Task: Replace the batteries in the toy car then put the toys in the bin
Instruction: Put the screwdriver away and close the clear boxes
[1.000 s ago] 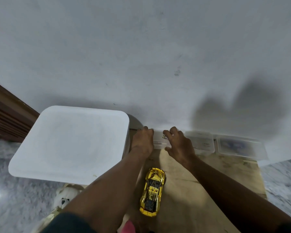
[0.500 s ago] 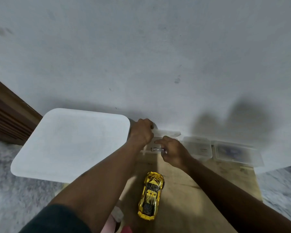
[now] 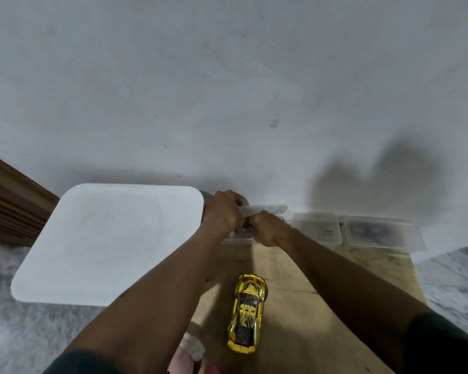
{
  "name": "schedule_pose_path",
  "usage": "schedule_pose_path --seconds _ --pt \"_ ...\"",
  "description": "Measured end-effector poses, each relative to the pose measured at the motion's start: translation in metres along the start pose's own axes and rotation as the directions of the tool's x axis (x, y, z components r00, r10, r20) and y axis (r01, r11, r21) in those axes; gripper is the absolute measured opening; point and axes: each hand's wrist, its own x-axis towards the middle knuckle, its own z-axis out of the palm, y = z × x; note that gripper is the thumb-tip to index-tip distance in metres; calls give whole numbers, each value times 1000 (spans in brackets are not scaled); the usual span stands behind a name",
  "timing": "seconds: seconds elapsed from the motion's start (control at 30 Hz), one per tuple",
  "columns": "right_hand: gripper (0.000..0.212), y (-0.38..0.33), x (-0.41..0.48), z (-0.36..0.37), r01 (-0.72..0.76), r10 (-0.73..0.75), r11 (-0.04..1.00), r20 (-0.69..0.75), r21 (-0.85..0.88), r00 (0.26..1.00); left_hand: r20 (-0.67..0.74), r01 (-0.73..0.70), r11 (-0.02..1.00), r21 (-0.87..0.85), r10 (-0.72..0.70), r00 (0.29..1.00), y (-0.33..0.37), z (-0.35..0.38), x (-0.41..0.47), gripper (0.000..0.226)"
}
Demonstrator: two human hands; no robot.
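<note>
A shiny gold toy car [image 3: 247, 314] lies on the wooden board [image 3: 295, 333], nose towards the wall. Beyond it, against the wall, stands a small clear container [image 3: 238, 238]. My left hand [image 3: 223, 211] grips its clear lid [image 3: 268, 208] and holds it tilted up. My right hand [image 3: 266, 230] is at the container's opening, fingers pinched on a small dark item [image 3: 247, 225], too small to identify. A large white bin [image 3: 111, 244] with its lid on stands to the left, touching my left forearm.
Two more clear lidded containers [image 3: 316, 229] [image 3: 381, 233] sit in a row along the wall to the right. A pink and white soft toy [image 3: 192, 349] peeks out under my left arm. Grey marble floor surrounds the board; a brown wooden frame [image 3: 8, 206] is at far left.
My left hand has lifted the small container's lid up. My right hand has moved from the top of the container to its opening and closed on a small item.
</note>
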Motion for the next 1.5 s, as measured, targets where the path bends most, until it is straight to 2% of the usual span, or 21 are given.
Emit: schedule_pose_path --seconds 0.1,0.4,0.53,0.97,1.07,1.2,1.27,1.33,1.43,1.5 --pt "42 6 -2 4 7 -7 1000 0 -9 1000 -4 -12 1000 18 12 1000 -3 2 2 34" --pt "52 19 -18 7 4 7 996 -123 87 992 6 -22 997 70 21 1000 -5 5 2 32" --pt "55 19 -20 10 41 -29 993 -114 109 993 12 -22 996 82 21 1000 -6 5 1 34" --pt "37 18 -49 -5 156 -111 971 -234 183 966 36 -7 998 68 5 999 -5 4 -9 32" --pt "29 19 -63 -11 255 -189 955 -352 153 917 21 0 997 77 -2 1000 -5 6 -15 36" --pt "17 23 -76 -14 376 -285 926 -635 10 719 9 -12 997 75 11 1000 -8 12 -27 35" --pt "17 26 -76 -12 358 -278 933 -692 -30 666 7 -4 999 43 4 1000 -10 17 -35 34" --pt "23 28 -74 -8 309 -253 950 -658 -32 710 20 3 1000 6 -3 1000 -12 23 -42 33" --pt "33 29 -70 2 175 -168 984 -469 -30 867 19 6 1000 15 -6 1000 -16 34 -53 40" --pt "38 31 -69 10 104 -111 994 -353 -38 929 -1 -1 999 44 1 1000 -18 42 -57 48"
